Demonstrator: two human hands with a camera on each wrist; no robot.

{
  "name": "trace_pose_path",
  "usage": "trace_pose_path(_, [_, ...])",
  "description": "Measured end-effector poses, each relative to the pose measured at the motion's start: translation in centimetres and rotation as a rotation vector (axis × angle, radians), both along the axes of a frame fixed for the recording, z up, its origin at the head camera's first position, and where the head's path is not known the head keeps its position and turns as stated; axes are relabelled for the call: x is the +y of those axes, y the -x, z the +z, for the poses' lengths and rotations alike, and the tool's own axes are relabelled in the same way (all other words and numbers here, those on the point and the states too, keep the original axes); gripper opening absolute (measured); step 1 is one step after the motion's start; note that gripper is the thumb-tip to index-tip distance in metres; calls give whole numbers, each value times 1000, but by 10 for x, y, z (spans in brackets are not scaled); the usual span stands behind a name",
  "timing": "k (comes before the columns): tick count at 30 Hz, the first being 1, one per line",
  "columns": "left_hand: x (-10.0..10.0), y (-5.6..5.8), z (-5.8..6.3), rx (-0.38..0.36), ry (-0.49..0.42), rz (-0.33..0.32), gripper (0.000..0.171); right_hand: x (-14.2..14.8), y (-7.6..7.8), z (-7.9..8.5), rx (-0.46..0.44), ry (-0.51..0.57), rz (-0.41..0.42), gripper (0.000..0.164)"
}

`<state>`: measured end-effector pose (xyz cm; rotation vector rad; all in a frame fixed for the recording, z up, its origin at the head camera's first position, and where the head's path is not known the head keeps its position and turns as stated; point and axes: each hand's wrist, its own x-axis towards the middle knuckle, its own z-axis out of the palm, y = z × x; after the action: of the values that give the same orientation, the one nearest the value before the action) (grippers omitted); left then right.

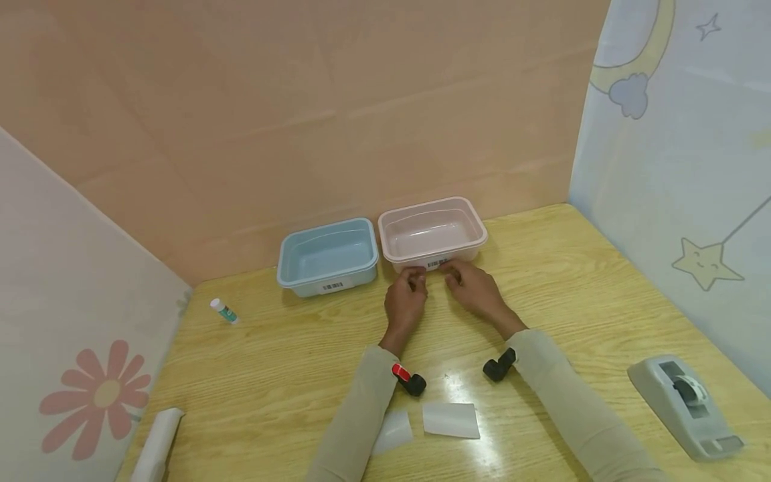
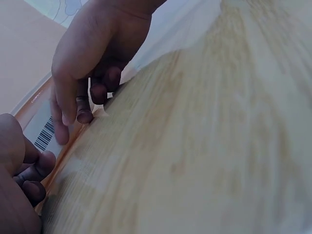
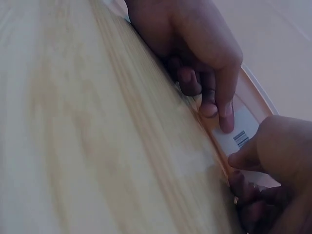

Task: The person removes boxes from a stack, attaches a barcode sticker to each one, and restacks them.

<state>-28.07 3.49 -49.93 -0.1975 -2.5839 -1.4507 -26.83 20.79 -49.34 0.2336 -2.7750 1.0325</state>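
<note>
A pink plastic box [image 1: 434, 231] stands at the back of the table, a white barcode label [image 1: 436, 264] on its front wall. My left hand [image 1: 406, 301] touches the left end of that label with its fingertips. At the other end is my right hand [image 1: 478, 289], its extended fingers laid against the label. In the left wrist view the barcode [image 2: 45, 134] shows between both hands. The right wrist view has the left index finger [image 3: 226, 109] flat on the label, other fingers bent beneath.
A blue box [image 1: 328, 258] with a similar label stands left of the pink one. A glue stick [image 1: 225, 311] lies at left, a white roll-like object [image 1: 158, 442] at front left. Two white paper pieces [image 1: 450, 420] lie near my forearms; a grey tape dispenser [image 1: 687, 405] is at right.
</note>
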Motion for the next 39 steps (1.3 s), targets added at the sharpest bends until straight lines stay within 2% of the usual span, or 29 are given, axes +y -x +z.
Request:
trace_pose_path(4, [0, -1, 1, 0, 38, 9, 19, -8, 0, 1, 17, -154, 10, 33])
trace_pose_path(8, [1, -2, 2, -6, 71, 15, 19, -11, -3, 1, 35, -256, 25, 37])
trace_pose_path(15, [1, 0, 3, -34, 77, -25, 21, -11, -5, 2, 53, -262, 35, 39])
trace_pose_path(19, [-3, 1, 7, -81, 93, -124, 21, -9, -5, 2, 38, -260, 34, 40])
trace_pose_path(23, [-15, -2, 22, -96, 158, -300, 22, -8, -4, 2, 23, -259, 32, 40])
trace_pose_path(25, [-23, -5, 33, -28, 224, -380, 23, -7, -5, 2, 13, -253, 31, 39])
trace_pose_path(27, [-35, -6, 44, 100, 282, -408, 22, -6, -5, 2, 3, -241, 33, 38])
trace_pose_path(29, [-48, -6, 54, 264, 318, -371, 21, -6, -5, 1, -9, -228, 33, 37])
trace_pose_path(31, [-64, -5, 63, 410, 357, -254, 24, -6, -4, 1, -18, -217, 35, 37])
trace_pose_path(33, [-82, 0, 66, 495, 366, -106, 37, -5, -4, 1, -19, -212, 33, 36])
trace_pose_path(34, [-93, 3, 66, 510, 370, -35, 48, -5, -4, 2, -21, -205, 33, 35])
trace_pose_path(36, [-117, 7, 62, 493, 371, 86, 74, -6, -5, 5, -22, -183, 43, 30])
trace_pose_path(39, [-153, 14, 49, 417, 338, 188, 108, -5, -8, 12, -14, -157, 51, 20])
